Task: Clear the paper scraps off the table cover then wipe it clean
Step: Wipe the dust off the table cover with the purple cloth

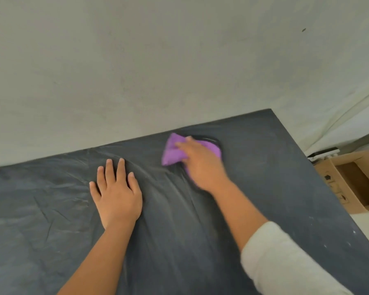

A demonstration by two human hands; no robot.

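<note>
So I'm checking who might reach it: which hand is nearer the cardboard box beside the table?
Right. The right hand, pressing the purple cloth, lies between the left hand and the cardboard box; the left hand rests flat farther away.

Bare table cover (264, 167); wall (136, 71) beyond

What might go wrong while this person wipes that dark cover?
The dark wrinkled table cover bunches ahead of the purple cloth, so the pressing right hand may drag it despite the flat left hand pinning it. Pale specks near the right edge may get missed or swept toward the open cardboard box.
</note>
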